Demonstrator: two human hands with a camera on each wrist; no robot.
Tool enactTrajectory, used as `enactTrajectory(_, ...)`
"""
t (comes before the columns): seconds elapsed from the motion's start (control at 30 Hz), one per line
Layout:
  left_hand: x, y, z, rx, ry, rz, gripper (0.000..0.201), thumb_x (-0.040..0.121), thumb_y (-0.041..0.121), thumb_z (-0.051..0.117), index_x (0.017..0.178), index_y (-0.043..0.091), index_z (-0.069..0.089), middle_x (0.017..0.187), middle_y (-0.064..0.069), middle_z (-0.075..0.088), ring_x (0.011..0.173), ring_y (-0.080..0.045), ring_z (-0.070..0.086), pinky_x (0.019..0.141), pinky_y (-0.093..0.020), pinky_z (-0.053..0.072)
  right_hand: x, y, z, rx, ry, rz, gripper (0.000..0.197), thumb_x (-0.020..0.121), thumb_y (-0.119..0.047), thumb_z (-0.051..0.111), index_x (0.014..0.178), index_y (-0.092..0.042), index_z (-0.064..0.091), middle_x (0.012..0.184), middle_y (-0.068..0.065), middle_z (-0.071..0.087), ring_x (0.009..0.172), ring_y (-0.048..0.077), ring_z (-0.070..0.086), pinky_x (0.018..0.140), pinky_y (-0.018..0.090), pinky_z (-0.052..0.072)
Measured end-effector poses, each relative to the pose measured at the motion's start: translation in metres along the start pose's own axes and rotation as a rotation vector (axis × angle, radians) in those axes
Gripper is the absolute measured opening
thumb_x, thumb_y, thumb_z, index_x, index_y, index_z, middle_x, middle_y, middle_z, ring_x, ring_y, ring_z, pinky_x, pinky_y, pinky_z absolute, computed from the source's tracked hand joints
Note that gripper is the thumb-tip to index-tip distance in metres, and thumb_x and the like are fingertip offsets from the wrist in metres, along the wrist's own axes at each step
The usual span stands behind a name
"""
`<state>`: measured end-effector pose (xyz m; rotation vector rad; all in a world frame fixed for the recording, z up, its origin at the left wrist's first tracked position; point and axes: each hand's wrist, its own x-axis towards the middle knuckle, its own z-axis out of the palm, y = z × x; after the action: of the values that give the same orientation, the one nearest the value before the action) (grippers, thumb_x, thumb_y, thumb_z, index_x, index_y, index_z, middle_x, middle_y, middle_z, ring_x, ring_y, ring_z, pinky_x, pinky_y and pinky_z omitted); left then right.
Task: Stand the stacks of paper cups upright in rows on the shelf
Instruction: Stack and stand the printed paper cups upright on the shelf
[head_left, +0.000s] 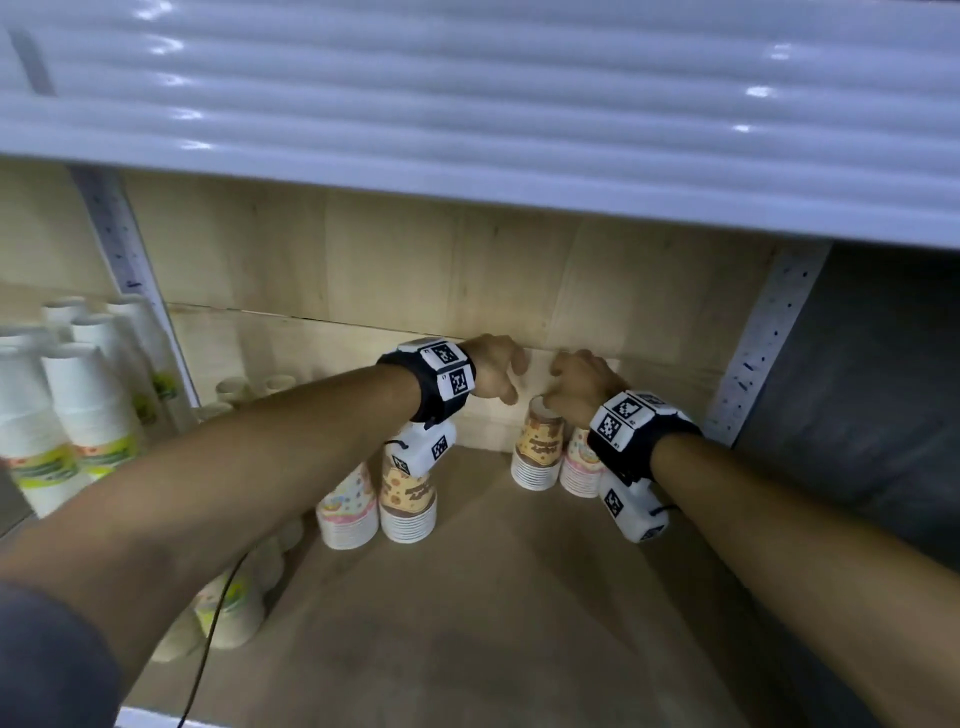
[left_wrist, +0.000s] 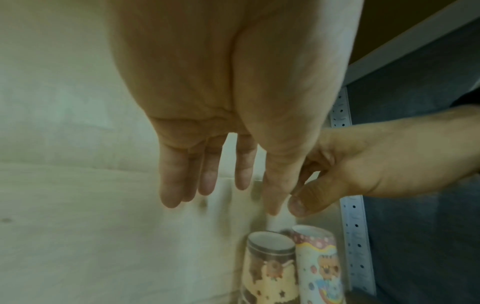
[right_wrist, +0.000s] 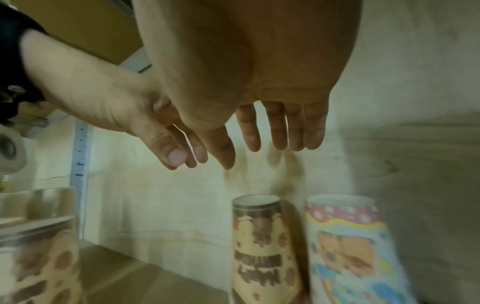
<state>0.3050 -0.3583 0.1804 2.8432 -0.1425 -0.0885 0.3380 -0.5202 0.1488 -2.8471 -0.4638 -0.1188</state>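
Two cup stacks stand side by side against the wooden back panel: a brown-and-yellow one and a pink-and-blue one. My left hand hovers just above and left of them, fingers straight, holding nothing. Close beside it, my right hand hangs over the tops of the two stacks, also holding nothing. A second pair, pink and brown, stands nearer the front under my left wrist.
Tall white cup stacks with green print fill the bay left of the perforated post. Pale cups and green-print cups sit under my left arm. A white shelf overhangs. Another post bounds the right.
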Motion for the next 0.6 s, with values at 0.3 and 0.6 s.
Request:
enactTrajectory(0.3, -0.063, -0.052, -0.029, 0.094, 0.014, -0.195, 0.047, 0.083, 0.029, 0.075, 0.126, 0.023, 0.058, 0.134, 0.001, 0.049, 0.115, -0.022, 0.053, 0.083, -0.028, 0.042, -0.020, -0.079, 0.006, 0.030, -0.043, -0.226, 0.047, 0.086, -0.035, 0.063, 0.131, -0.022, 0.056, 0.137, 0.005, 0.051, 0.125, 0.025, 0.051, 0.100, 0.037, 0.045)
enactTrajectory(0.6, -0.111, -0.093, -0.022, 0.142, -0.021, -0.261, 0.052, 0.089, 0.020, 0.070, 0.137, 0.013, 0.052, 0.143, -0.003, 0.042, 0.129, -0.019, 0.043, 0.078, -0.015, 0.032, -0.045, -0.132, 0.033, 0.082, -0.180, -0.347, 0.059, 0.088, -0.042, 0.063, 0.140, -0.018, 0.049, 0.141, 0.006, 0.049, 0.124, 0.025, 0.052, 0.093, 0.031, 0.044)
